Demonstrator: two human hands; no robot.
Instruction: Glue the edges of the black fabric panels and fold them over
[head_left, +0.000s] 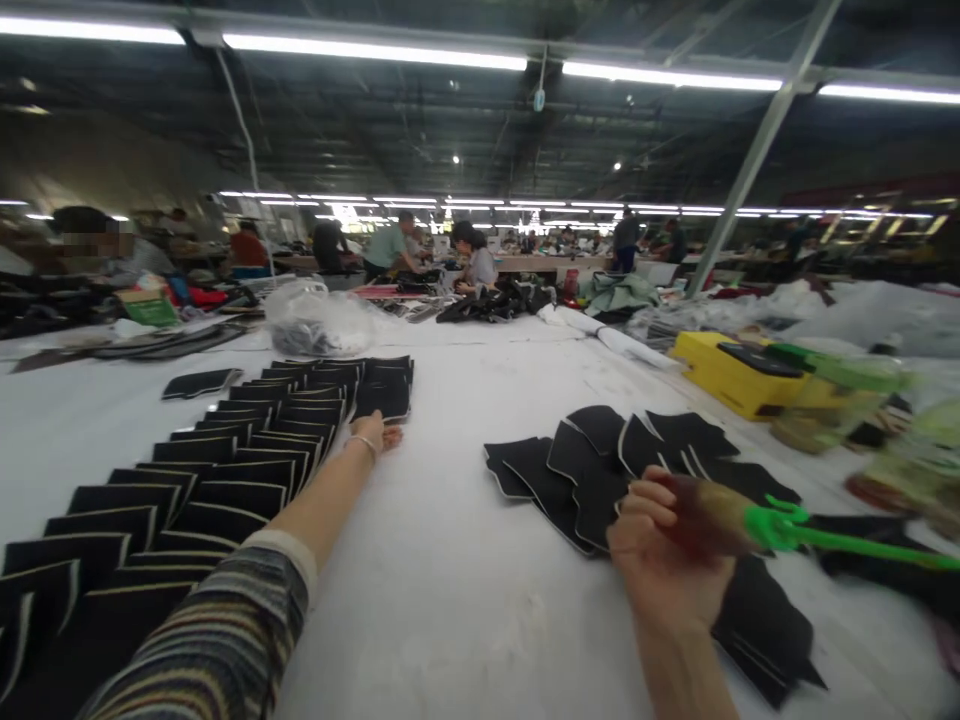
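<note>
Rows of overlapping black pieces with pale edges (247,470) cover the left side of the white table (450,600). At the near edge of a black piece (384,393) at the far end of these rows is my left hand (377,432), its fingers apart; whether it touches the piece is hard to tell. My right hand (667,560) is wrapped round a brownish brush or bottle-like tool (705,512) with a green fitting and a long green stem pointing right. Loose black pieces (585,465) lie spread beside and behind my right hand.
A yellow box (739,375) and clear containers with green tops (836,400) stand at the right. A plastic bag (307,315) lies at the back left, near a single black piece (201,383). Other people work at tables farther back.
</note>
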